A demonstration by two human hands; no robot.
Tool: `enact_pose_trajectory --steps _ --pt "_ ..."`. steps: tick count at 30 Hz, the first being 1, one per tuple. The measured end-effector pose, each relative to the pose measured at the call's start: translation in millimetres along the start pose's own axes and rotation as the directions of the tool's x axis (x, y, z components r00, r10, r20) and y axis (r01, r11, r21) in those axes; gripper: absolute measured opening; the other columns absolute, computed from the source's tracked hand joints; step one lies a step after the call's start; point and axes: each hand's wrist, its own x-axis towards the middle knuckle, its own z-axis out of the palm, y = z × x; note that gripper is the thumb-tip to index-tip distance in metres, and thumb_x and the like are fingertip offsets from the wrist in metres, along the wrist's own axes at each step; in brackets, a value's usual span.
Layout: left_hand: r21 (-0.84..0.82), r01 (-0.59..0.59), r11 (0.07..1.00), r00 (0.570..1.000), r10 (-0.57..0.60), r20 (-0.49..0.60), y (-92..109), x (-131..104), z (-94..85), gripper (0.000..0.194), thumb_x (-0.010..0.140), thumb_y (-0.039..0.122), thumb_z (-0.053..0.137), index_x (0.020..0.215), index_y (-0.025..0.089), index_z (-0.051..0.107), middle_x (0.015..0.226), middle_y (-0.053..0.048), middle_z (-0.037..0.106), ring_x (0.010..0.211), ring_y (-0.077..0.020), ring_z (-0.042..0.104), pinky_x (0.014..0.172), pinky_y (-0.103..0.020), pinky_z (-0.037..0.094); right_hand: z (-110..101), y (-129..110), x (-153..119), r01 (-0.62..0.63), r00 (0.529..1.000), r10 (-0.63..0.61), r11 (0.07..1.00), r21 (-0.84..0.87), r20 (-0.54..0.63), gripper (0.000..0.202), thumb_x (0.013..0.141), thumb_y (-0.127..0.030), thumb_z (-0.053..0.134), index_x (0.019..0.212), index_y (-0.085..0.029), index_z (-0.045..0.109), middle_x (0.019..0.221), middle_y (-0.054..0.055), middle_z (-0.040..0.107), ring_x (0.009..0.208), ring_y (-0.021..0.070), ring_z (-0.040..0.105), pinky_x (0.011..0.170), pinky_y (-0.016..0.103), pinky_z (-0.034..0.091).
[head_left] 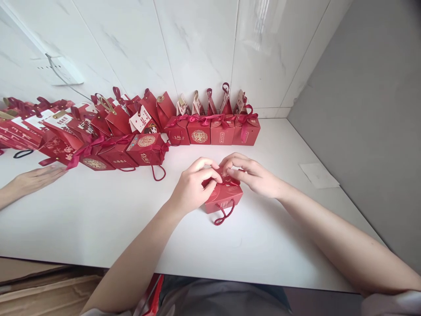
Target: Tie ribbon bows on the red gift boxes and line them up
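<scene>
A small red gift box [226, 196] with pale printing rests on the white table in front of me, its twisted red cord handle [225, 215] hanging toward me. My left hand [196, 184] is at the box's top left, thumb and fingers pinched close to the dark red ribbon [233, 181]. From the right, my right hand [251, 174] reaches over the top of the box with its fingers curled at the same ribbon. What lies between the fingertips of both hands is too small to make out.
Rows of red gift boxes [199, 135] with ribbons and tags stand along the tiled wall. Another person's hand [36, 180] lies at the left, beside them. A white paper [319, 175] is at the table's right edge, near a grey panel [368, 109]. Brown cardboard [49, 294] shows below left.
</scene>
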Motion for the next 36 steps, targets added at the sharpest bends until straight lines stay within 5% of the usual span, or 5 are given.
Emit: enact_pose_trajectory --steps 9,16,20,27,36 --pt "0.007 -0.018 1.000 1.000 0.018 0.008 -5.2 -3.1 1.8 0.021 0.085 0.007 0.054 0.074 0.019 0.068 0.117 -0.003 0.056 0.061 -0.0039 0.057 0.053 -0.022 0.042 11.0 10.2 1.9 -0.166 0.986 0.166 0.979 0.118 0.014 0.009 0.088 -0.029 0.065 0.092 -0.023 0.071 0.136 0.008 0.055 0.128 0.0255 0.050 0.106 0.046 0.037" --pt "0.125 0.077 0.989 0.990 -0.061 -0.125 -3.6 5.4 -4.9 0.019 0.073 0.016 0.070 0.084 0.020 0.054 0.093 -0.003 0.054 0.090 -0.0188 0.057 0.081 -0.033 0.048 11.6 12.2 3.0 -0.209 0.977 0.213 0.943 0.257 0.012 0.015 0.082 -0.035 0.074 0.086 -0.020 0.073 0.139 0.011 0.053 0.128 0.0272 0.051 0.102 0.045 0.039" --pt "0.182 0.132 0.974 0.991 -0.131 -0.021 -6.3 6.8 -10.7 0.016 0.074 0.024 0.072 0.067 0.019 0.058 0.082 -0.001 0.054 0.081 -0.0176 0.054 0.081 -0.035 0.046 13.1 14.2 2.9 -0.202 0.978 0.208 0.937 0.284 0.008 0.015 0.082 -0.035 0.074 0.082 -0.020 0.073 0.138 0.010 0.054 0.124 0.0265 0.054 0.099 0.044 0.042" --pt "-0.020 0.195 0.981 0.974 -0.191 0.125 -7.3 6.4 -16.7 0.013 0.079 0.025 0.070 0.091 0.021 0.071 0.090 -0.002 0.059 0.087 -0.0171 0.058 0.081 -0.033 0.049 11.7 13.5 3.1 -0.201 0.979 0.202 0.939 0.278 0.029 0.015 0.082 -0.035 0.074 0.084 -0.020 0.073 0.135 0.010 0.057 0.125 0.0263 0.053 0.098 0.042 0.041" --pt "-0.123 0.183 0.975 0.975 -0.164 0.149 -9.9 7.1 -17.3 0.010 0.087 0.027 0.063 0.087 0.020 0.071 0.090 -0.003 0.060 0.085 -0.0157 0.059 0.079 -0.031 0.048 10.9 13.2 3.5 -0.207 0.978 0.201 0.935 0.289 0.052 0.013 0.082 -0.033 0.072 0.084 -0.020 0.071 0.132 0.010 0.058 0.124 0.0270 0.054 0.096 0.042 0.042"
